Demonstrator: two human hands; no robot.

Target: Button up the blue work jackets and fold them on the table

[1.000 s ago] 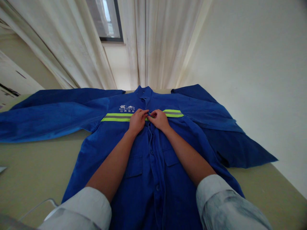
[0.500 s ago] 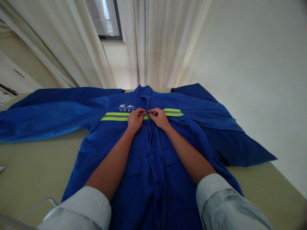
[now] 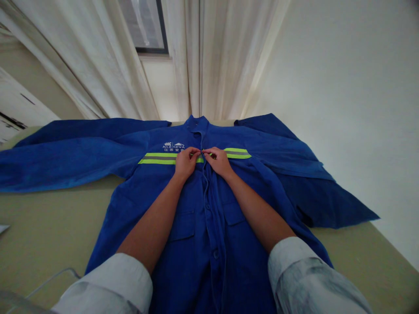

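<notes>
A blue work jacket (image 3: 131, 218) lies front up, its collar at the far side and its sleeves spread to both sides. A yellow-green reflective stripe (image 3: 157, 158) crosses the chest under white lettering. My left hand (image 3: 187, 162) pinches the front placket at stripe height. Right beside it, my right hand (image 3: 217, 160) pinches the placket's other side, the fingertips of both hands nearly meeting. What lies between the fingertips is too small to make out. Lower down the front, dark buttons (image 3: 215, 254) show along the open edge.
The jacket rests on a greenish-beige table (image 3: 59, 231). A thin pale cable (image 3: 52, 279) runs at the lower left, and a white corner of something (image 3: 4, 228) pokes in at the left edge. Behind stand cream curtains (image 3: 222, 61), a window (image 3: 147, 26) and a pale wall (image 3: 343, 87).
The fingertips of both hands have drawn slightly closer together at the placket. The jacket lies as before, and the view has shifted very slightly.
</notes>
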